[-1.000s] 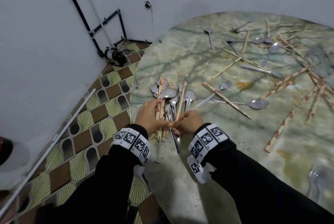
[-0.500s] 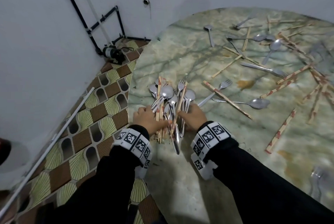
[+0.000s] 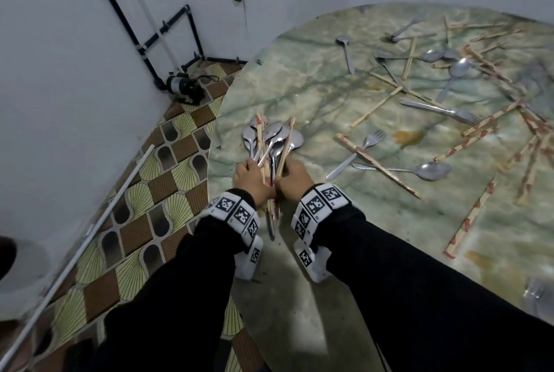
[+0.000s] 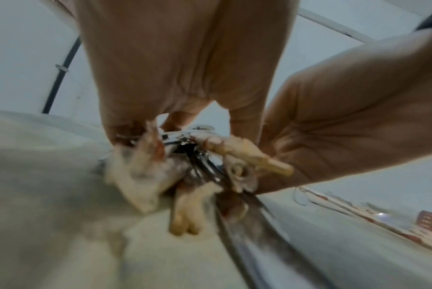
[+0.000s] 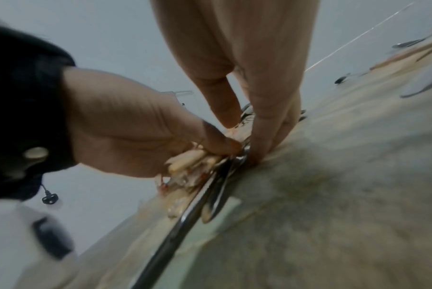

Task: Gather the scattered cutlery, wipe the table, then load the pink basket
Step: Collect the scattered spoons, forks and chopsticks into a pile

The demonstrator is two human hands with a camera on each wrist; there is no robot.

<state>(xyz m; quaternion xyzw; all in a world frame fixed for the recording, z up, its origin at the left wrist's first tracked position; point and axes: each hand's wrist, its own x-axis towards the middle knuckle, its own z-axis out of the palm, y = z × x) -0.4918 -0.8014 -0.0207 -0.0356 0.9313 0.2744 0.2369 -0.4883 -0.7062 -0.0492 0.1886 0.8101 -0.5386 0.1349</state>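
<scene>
A bundle of spoons, forks and paper-sleeved chopsticks [image 3: 271, 143] lies at the left edge of the green marbled table [image 3: 329, 251], bowls pointing away from me. My left hand [image 3: 250, 175] grips its left side and my right hand [image 3: 295, 178] grips its right side, the two almost touching. In the left wrist view my left hand [image 4: 175, 125] curls over the handles [image 4: 185, 156], with the right hand [image 4: 346, 117] beside them. The right wrist view shows my right hand [image 5: 259, 117] pressed against the bundle [image 5: 197, 166] opposite the left hand [image 5: 125, 127]. No pink basket is in view.
Loose cutlery covers the table's right half: a fork [image 3: 356, 155], a spoon [image 3: 419, 170], a chopstick [image 3: 380, 166] and several more farther back. A brown stain [image 3: 409, 136] marks the top. Left of the table are tiled floor, a small pump [image 3: 183, 86] and a white pole [image 3: 75, 251].
Both hands have closed in from the sides and squeezed the loose pile into a tighter bundle. The scattered pieces on the right have not moved.
</scene>
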